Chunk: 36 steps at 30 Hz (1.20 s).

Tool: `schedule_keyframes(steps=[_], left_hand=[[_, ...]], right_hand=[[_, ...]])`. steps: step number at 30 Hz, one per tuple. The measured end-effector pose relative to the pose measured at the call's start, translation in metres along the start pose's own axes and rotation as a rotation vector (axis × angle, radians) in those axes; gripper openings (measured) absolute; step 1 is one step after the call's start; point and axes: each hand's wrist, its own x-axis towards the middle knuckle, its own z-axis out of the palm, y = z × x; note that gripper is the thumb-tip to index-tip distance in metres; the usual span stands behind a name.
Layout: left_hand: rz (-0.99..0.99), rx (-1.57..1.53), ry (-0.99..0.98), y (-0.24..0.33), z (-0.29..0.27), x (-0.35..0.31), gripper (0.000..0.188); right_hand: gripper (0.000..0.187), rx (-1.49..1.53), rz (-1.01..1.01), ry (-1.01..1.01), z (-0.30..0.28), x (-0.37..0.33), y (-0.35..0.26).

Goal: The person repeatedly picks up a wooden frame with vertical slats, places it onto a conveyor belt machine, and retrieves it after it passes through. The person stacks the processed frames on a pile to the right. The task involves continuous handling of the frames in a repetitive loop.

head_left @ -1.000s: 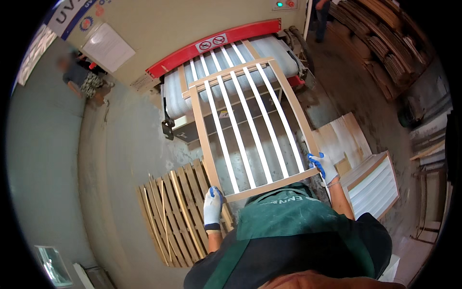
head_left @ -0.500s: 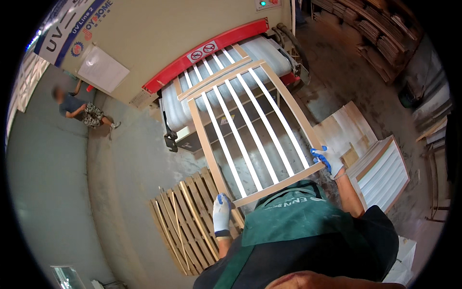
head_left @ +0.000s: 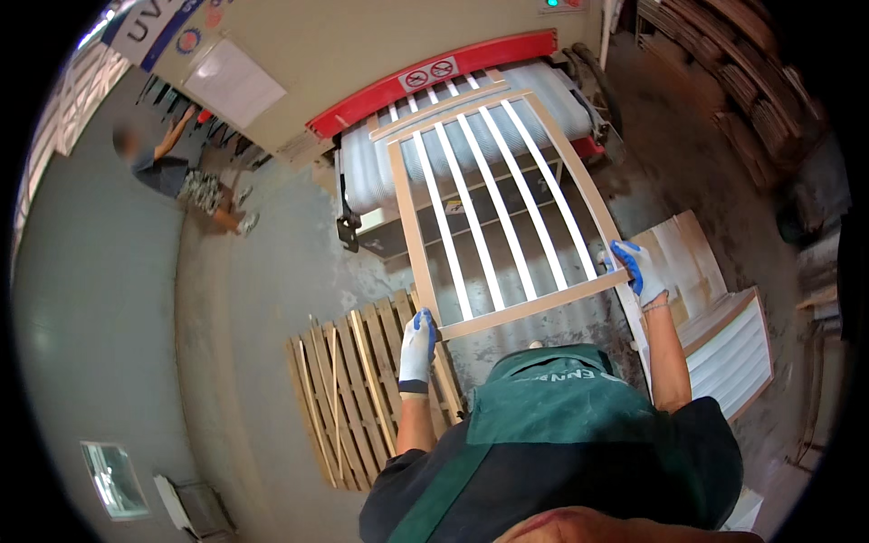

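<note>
A slatted frame [head_left: 534,306] with tan rails and several white slats is held level in front of me. Its far end lies over the conveyor belt [head_left: 367,181] of a machine. My left hand [head_left: 417,353], in a white glove with blue fingers, is closed on the near left corner. My right hand [head_left: 641,271], gloved the same way, grips the near right corner. Just beyond, a second slatted frame [head_left: 439,110] lies on the belt, partly hidden beneath the machine's red bar [head_left: 362,102].
On the floor at left is a wooden pallet [head_left: 367,389] with loose strips on it. A stack of slatted panels [head_left: 729,357] stands by my right arm. Flat brown sheets [head_left: 724,72] are piled at far right. Another person [head_left: 172,176] stands beside the machine at far left.
My arms have stretched forward, carrying the held frame away from my body toward the machine. The second frame has slid farther under the red bar. The view has shifted too.
</note>
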Motion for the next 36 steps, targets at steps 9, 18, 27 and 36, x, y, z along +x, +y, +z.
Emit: schedule_keyframes(steps=[9, 18, 27, 36], left_hand=[[0.022, 0.094, 0.039, -0.017, -0.003, 0.064, 0.054], [0.517, 0.726, 0.053, -0.046, -0.023, 0.102, 0.039], [0.027, 0.254, -0.117, -0.029, 0.003, 0.155, 0.047], [0.846, 0.69, 0.192, -0.061, -0.04, 0.227, 0.048]], right_hand=[[0.036, 0.364, -0.083, 0.09, -0.002, 0.029, 0.034], [0.039, 0.504, 0.168, 0.019, -0.08, -0.016, 0.153], [0.017, 0.528, 0.343, 0.191, -0.138, -0.1, 0.218], [0.03, 0.814, 0.184, 0.177, -0.153, -0.115, 0.231]])
